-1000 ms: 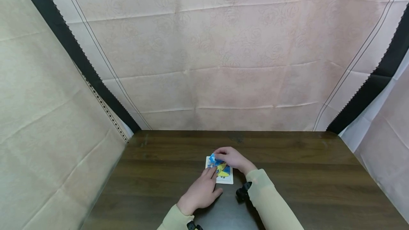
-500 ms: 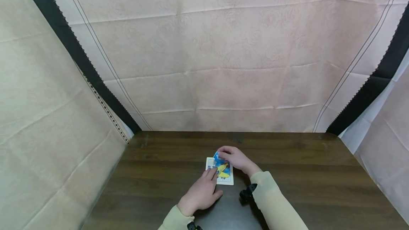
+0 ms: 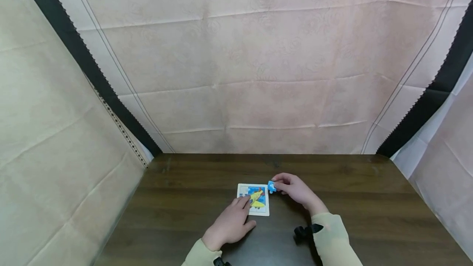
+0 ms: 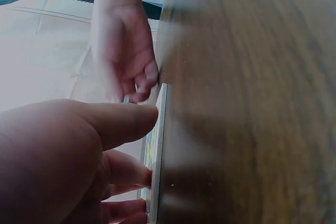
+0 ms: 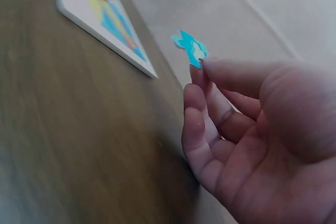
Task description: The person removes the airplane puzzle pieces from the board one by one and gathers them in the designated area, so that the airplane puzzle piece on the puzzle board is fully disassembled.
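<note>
A jigsaw puzzle board [image 3: 263, 212] with a white border and a yellow airplane picture lies on the table. My left hand [image 3: 232, 223] rests its fingertips on the board's left part, fingers fairly straight, and hides some of the picture. Just off the board's upper right corner, my right hand [image 3: 297, 192] pinches a blue puzzle piece [image 5: 192, 49] between thumb and index finger. That piece has a white patch and a knob, as the right wrist view shows. In the left wrist view, the board's edge [image 4: 161, 129] shows beneath the left fingers.
The brown wooden table [image 3: 184, 200] extends around the board on all sides. A pale patterned cloth [image 3: 266, 73] hangs behind its far edge, with more cloth at both sides. Dark wrist-camera mounts [image 3: 306, 233] sit near the sleeves.
My right hand has lifted the blue puzzle piece out of the board's upper part and moved it to the right, past the border. The left hand stays almost where it was.
</note>
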`<state>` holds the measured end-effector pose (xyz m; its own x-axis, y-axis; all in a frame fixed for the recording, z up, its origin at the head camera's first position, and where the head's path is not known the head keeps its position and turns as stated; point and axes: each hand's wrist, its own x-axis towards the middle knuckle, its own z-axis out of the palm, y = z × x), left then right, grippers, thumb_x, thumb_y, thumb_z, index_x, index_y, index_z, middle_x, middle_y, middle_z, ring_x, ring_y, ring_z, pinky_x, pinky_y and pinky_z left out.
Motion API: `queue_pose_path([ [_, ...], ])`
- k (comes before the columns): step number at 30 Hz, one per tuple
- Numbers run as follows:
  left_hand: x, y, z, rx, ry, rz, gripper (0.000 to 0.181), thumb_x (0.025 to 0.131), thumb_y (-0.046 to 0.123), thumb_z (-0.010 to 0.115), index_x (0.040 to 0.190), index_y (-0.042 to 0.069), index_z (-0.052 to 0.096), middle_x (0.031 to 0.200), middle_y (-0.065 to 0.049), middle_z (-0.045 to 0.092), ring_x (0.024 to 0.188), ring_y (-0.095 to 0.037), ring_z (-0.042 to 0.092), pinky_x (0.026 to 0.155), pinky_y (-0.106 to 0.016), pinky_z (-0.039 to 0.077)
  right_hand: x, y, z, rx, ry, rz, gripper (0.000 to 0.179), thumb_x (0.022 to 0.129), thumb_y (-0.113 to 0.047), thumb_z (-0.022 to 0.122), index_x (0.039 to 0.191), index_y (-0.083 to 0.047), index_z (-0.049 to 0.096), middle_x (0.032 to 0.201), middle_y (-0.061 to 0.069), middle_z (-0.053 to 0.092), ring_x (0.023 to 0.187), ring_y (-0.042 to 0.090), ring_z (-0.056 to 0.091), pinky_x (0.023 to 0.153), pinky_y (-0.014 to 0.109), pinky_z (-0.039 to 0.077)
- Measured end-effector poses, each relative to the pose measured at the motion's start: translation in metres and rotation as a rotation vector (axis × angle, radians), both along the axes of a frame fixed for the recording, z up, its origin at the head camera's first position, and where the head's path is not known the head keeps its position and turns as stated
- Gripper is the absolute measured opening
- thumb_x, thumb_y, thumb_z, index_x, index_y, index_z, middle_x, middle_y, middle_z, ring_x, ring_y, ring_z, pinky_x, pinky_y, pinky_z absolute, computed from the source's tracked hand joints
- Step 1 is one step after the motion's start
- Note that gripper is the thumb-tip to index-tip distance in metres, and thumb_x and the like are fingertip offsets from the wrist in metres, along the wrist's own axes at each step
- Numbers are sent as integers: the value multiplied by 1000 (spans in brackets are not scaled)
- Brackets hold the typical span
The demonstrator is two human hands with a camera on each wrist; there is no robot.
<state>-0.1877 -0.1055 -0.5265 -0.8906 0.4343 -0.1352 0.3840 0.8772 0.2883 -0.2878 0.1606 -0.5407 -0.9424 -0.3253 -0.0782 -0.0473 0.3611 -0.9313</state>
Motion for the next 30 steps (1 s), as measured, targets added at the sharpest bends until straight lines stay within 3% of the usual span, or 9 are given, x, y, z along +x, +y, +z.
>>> queue_pose_path([
  [9,-1,-7,-3,-22,70,-42,57,109,39,62,154,5,58,166,-9,45,151,-27,42,119,-45,42,5,25,-7,21,16,-145,27,107,-27,70,125,-8,75,116,8,72,99,24,65,87,35,58],
  [15,-3,-8,1,-51,173,-87,46,106,28,71,146,5,67,159,-7,53,141,-23,52,112,-38,49,6,27,-6,53,35,-167,25,107,-25,69,125,-9,76,119,9,73,99,24,65,86,34,57],
  [21,-6,-8,-4,-50,264,-80,35,104,19,73,138,8,74,152,-5,60,134,-21,59,106,-34,53,5,27,-8,62,39,-162,24,108,-23,68,125,-8,76,119,8,73,99,23,65,86,34,58],
  [30,-5,-4,-8,6,281,-44,29,106,15,69,133,8,77,148,-6,64,132,-23,62,102,-38,57,1,27,-11,105,51,-179,21,106,-21,70,121,-6,75,110,8,73,93,22,67,83,34,60],
])
